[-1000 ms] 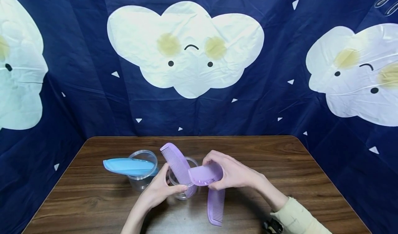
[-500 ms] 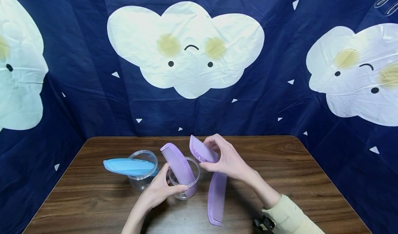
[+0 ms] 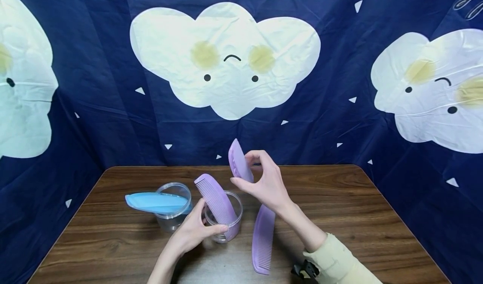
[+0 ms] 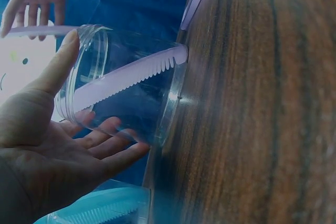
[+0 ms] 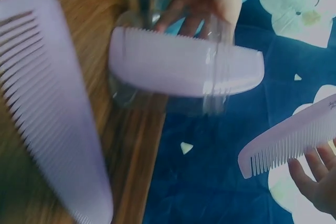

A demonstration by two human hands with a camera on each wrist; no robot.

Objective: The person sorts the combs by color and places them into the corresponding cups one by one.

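My left hand [image 3: 192, 228] grips a clear plastic cup [image 3: 220, 238], its thumb by the rim and its fingers round the side. A purple comb [image 3: 216, 198] leans inside that cup, its upper end sticking out past the rim. Above and to the right, my right hand [image 3: 267, 185] holds a second purple comb [image 3: 240, 164] between thumb and fingers. In the right wrist view this held comb [image 5: 294, 132] shows its teeth toward the fingers. A third purple comb [image 3: 262, 242] lies on the table to the right of the gripped cup.
Left of the gripped cup stands another clear cup [image 3: 166, 223], with something blue [image 3: 151, 201] and comb-shaped resting across its mouth; teeth show in the left wrist view. The brown wooden table [image 3: 339, 217] ends at a dark blue cloth [image 3: 241, 141] printed with clouds.
My right hand has lifted its purple comb from beside the cup's rim up and away toward the back, turning it more upright. The left hand and its cup have stayed put.
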